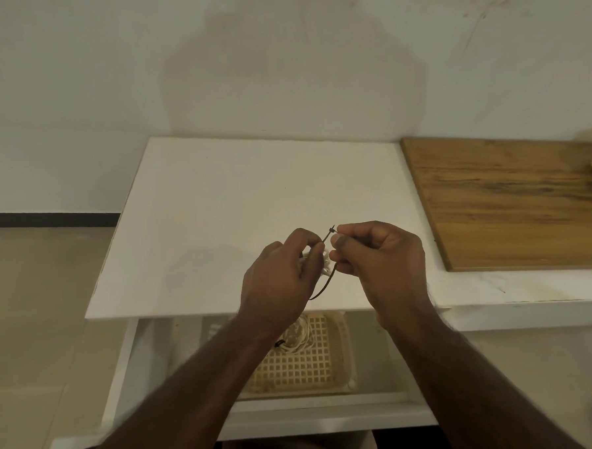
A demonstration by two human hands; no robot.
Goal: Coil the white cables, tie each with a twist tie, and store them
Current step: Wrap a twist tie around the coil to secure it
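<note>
Head view, frame centre: our left hand [280,269] grips the coiled white cable [325,269] while our right hand [375,254] pinches the twist tie [327,238] above the bench [218,201].

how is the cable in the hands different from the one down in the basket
The cable in the hands is held above the white tabletop, gripped by the left hand; the cable in the basket lies loose on the basket floor below.
The held one's dark tie is being fastened, pinched by the right hand; the stored one already carries a dark tie.
Both are white coils.
</note>
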